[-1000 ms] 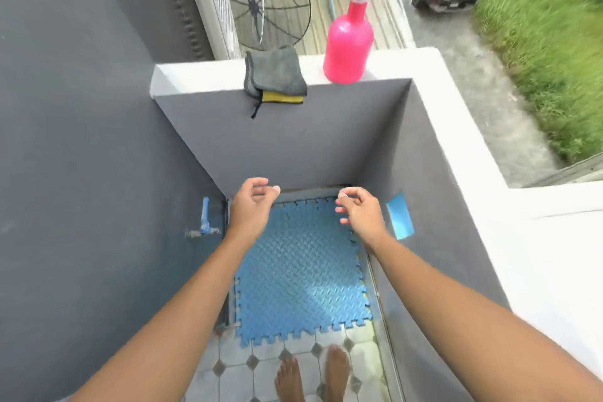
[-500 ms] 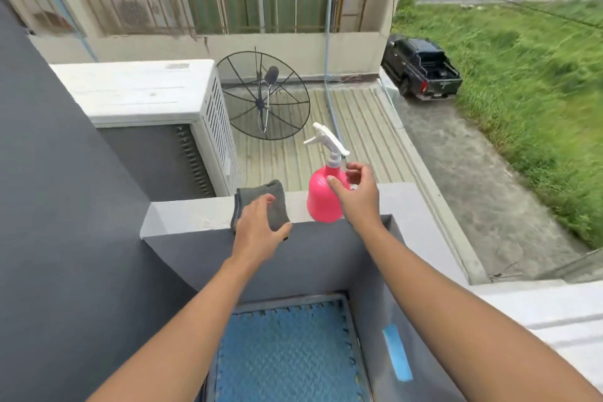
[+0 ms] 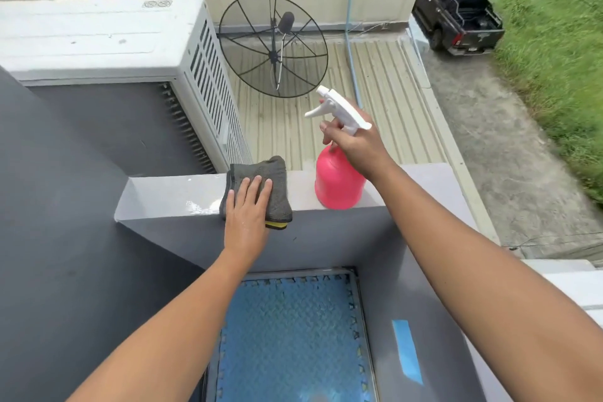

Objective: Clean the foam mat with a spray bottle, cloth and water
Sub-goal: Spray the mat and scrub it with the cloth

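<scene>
A pink spray bottle (image 3: 337, 184) with a white trigger head stands on the top of a low grey wall (image 3: 169, 197). My right hand (image 3: 357, 147) grips its neck just under the trigger. To the left, a folded grey cloth (image 3: 277, 186) with a yellow underside lies over the wall's edge. My left hand (image 3: 248, 206) rests flat on it with straight fingers. The blue foam mat (image 3: 293, 336) lies on the floor below, between my forearms.
A white air-conditioner unit (image 3: 107, 42) sits behind the wall at left. A black mesh satellite dish (image 3: 273, 46) stands on a ribbed roof beyond. A strip of blue tape (image 3: 407, 349) is on the right inner wall. A dark pickup truck (image 3: 460, 15) is parked far below.
Both hands rose from over the mat to the wall top. The right hand closed round the bottle's neck and the left hand came flat onto the cloth. The view tilted up.
</scene>
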`<state>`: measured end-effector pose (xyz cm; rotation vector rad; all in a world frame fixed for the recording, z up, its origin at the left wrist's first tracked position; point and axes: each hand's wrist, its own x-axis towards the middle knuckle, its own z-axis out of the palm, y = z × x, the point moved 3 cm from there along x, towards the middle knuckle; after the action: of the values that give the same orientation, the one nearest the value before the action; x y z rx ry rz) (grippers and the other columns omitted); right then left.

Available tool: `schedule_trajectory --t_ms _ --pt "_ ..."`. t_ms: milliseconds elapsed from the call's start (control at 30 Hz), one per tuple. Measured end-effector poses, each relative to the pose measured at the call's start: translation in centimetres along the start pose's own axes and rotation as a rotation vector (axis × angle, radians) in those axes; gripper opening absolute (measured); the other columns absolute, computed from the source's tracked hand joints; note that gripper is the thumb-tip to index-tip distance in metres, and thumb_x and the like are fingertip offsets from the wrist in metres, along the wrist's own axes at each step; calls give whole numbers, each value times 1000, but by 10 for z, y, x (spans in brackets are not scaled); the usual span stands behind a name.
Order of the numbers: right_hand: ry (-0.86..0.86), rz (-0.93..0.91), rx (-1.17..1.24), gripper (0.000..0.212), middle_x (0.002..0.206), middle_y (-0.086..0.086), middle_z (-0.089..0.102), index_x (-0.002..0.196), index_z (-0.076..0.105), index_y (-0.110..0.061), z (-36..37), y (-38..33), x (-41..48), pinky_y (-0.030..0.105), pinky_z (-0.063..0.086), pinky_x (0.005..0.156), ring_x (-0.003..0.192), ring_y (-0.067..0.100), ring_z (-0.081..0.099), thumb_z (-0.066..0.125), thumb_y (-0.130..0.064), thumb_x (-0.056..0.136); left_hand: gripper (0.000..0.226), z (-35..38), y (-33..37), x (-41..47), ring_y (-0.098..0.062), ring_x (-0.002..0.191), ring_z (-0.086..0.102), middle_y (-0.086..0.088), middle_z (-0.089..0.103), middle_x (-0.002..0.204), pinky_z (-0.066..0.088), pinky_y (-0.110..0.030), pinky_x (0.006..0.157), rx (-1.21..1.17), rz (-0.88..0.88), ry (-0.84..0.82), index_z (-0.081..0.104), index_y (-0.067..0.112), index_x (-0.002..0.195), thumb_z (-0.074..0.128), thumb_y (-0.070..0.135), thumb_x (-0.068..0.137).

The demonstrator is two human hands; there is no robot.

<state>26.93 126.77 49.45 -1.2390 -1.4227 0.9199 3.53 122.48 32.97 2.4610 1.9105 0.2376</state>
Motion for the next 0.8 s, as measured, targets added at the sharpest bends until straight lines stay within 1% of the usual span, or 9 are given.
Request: schedule_trajectory --t_ms 33,133,233,300,367,433,533,700,800 --pt "17 17 11 37 71 -2 64 129 64 -15 1 1 -2 20 49 69 67 15 59 64 -11 92 90 -1 0 1 -32 151 31 -7 39 160 28 -56 121 -32 10 -8 36 19 156 81 17 78" --pt "17 3 70 34 75 -13 68 128 61 -28 7 -4 -16 24 49 65 62 21 57 60 -10 99 78 -17 -2 -2 -31 154 24 -7 36 163 17 -55 125 -205 32 -42 40 19 155 70 6 84" --pt "40 -12 125 28 69 6 61 115 67 -35 14 -17 -45 29 48 67 59 21 53 59 -13 101 68 -47 -5 -10 -28 154 20 -5 39 160 16 -44 125 -677 -227 -183 45 22 152 47 -4 89" --pt "71 5 154 27 66 17 56 114 69 -34 19 -22 -71 29 47 70 61 21 52 57 -13 102 38 -65 -6 -24 -30 130 48 -8 59 132 45 -31 105 -1001 -407 -199 59 22 136 48 16 100" --pt "106 51 188 26 68 25 55 124 68 -23 27 -27 -100 27 45 70 60 19 50 55 -14 103 23 -77 -3 -53 -22 96 56 -6 60 102 48 -24 77 -1297 -544 -164 65 20 107 52 38 103" --pt "163 105 235 30 62 18 52 132 63 -19 36 -29 -138 23 44 67 58 14 49 53 -15 104 27 -75 -2 -86 -22 97 63 -6 68 103 48 -30 87 -1585 -666 -164 67 16 106 55 40 103" --pt "267 179 394 26 60 1 53 120 70 -30 53 -18 -202 25 40 63 57 13 46 54 -21 102 36 -62 2 -136 -26 118 68 -13 71 126 51 -43 104 -1946 -742 -207 63 6 131 52 28 105" --pt "308 424 444 23 49 -1 48 114 73 -28 98 52 -320 31 36 56 46 16 40 56 -30 99 29 -7 -5 -215 -28 117 69 -11 75 119 53 -45 102 -1952 -914 -329 70 11 120 52 27 104" --pt "154 527 271 33 52 4 55 124 67 -18 130 104 -397 31 36 54 43 17 41 55 -36 99 28 45 -20 -270 -26 109 72 -10 75 118 59 -43 90 -1872 -1021 -357 69 12 119 54 29 103"
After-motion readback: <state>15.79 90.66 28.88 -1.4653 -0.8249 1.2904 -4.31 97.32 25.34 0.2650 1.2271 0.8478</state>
